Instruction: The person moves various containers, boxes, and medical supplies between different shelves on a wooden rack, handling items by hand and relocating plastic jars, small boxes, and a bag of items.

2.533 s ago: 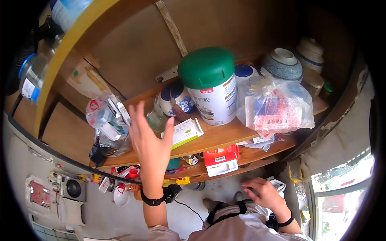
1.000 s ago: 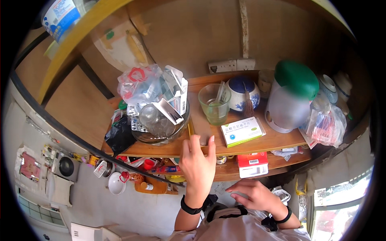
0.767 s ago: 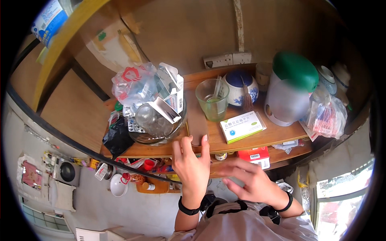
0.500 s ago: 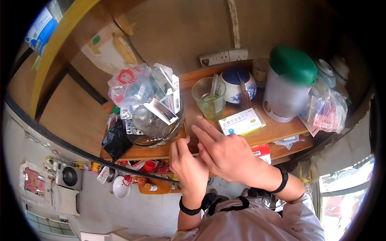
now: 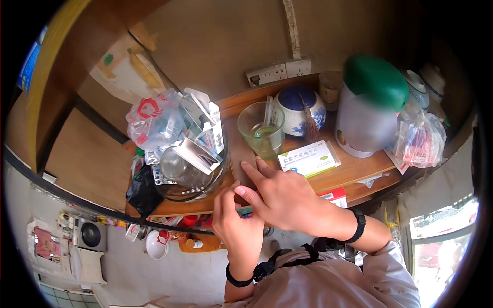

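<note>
Both my hands are close together at the front edge of a wooden shelf (image 5: 318, 177). My right hand (image 5: 290, 197) reaches over the edge with its index and middle fingers stretched out, near the base of a green-tinted glass (image 5: 261, 136). Its thumb points to the fingers of my left hand (image 5: 237, 220). Those left fingers are bent inward at the shelf edge, and what they hold, if anything, is hidden. Just right of the glass lies a white and green medicine box (image 5: 309, 158). To the left stands a glass jar (image 5: 187, 172) filled with opened cartons (image 5: 197, 156).
A blue and white lidded pot (image 5: 300, 115) and a large green-lidded container (image 5: 372, 84) stand behind. Plastic bags (image 5: 418, 138) hang at the right. A black bag (image 5: 144, 190) sits by the jar. A power socket (image 5: 272, 73) is on the back wall.
My right thumb has come out from behind the left fingers and spread away from the index finger. Both hands have shifted slightly, and the whole view has moved a little.
</note>
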